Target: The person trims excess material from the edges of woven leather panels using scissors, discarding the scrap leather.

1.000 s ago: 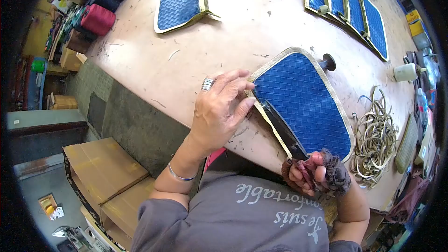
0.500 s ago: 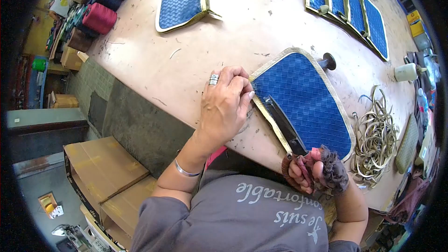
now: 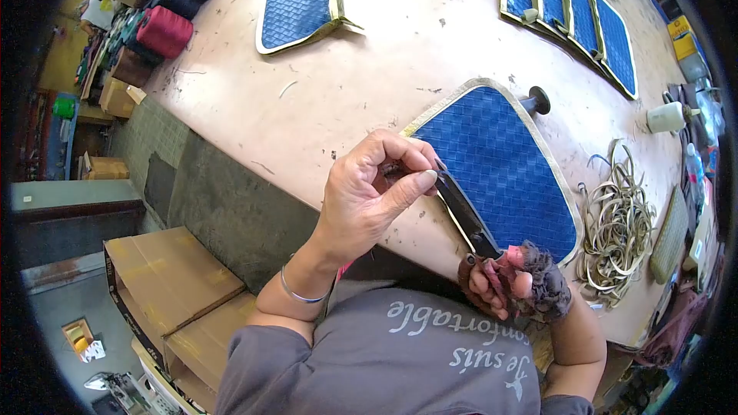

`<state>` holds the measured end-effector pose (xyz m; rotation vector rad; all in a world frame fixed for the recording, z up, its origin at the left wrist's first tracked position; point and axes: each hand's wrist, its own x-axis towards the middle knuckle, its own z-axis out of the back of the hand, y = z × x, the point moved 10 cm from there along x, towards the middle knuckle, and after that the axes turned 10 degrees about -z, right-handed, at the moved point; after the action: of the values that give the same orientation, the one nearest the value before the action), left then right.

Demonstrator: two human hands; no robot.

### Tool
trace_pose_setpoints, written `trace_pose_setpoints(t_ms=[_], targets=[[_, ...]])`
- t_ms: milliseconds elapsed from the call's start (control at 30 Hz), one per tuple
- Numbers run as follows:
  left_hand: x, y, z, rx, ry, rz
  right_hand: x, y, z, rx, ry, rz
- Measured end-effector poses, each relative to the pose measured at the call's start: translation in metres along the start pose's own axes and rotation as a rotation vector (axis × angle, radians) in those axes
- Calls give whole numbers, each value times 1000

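A blue woven panel [image 3: 500, 169] with cream edge binding lies on the table in front of me. My right hand [image 3: 492, 288] grips a pair of dark scissors [image 3: 469, 214], their handles wrapped in cloth. The blades look closed or nearly so and lie along the panel's near left edge. Thumb and forefinger of my left hand [image 3: 377, 188] are pinched together at the blade tips, over the panel's left corner. Whatever they hold, perhaps something very thin, is too small to make out.
A pile of cream strips [image 3: 615, 230] lies right of the panel, near a white bottle [image 3: 667, 117]. A dark spool-shaped object [image 3: 540, 100] touches the panel's far edge. More blue panels [image 3: 296, 0] lie farther back. Thread cones [image 3: 164, 31] stand left; cardboard boxes [image 3: 173, 269] are below.
My left hand has come up off the panel's edge and shifted right to the blade tips, still pinching. The scissors have swung slightly toward the left edge and appear more closed.
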<state>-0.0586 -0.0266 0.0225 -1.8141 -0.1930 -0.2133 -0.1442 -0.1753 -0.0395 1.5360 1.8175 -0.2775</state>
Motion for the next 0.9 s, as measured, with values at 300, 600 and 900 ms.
trace_pose_setpoints(t_ms=[300,600,900], targets=[[3,-7,25,-152,-285,-192,-11,11,-5,-199,-133,30],[-19,-32,81,490,-245,-123,-119,80,20,-973,-1125,538],[-32,-32,83,849,-142,23,-111,128,33,-1243,-1395,740]])
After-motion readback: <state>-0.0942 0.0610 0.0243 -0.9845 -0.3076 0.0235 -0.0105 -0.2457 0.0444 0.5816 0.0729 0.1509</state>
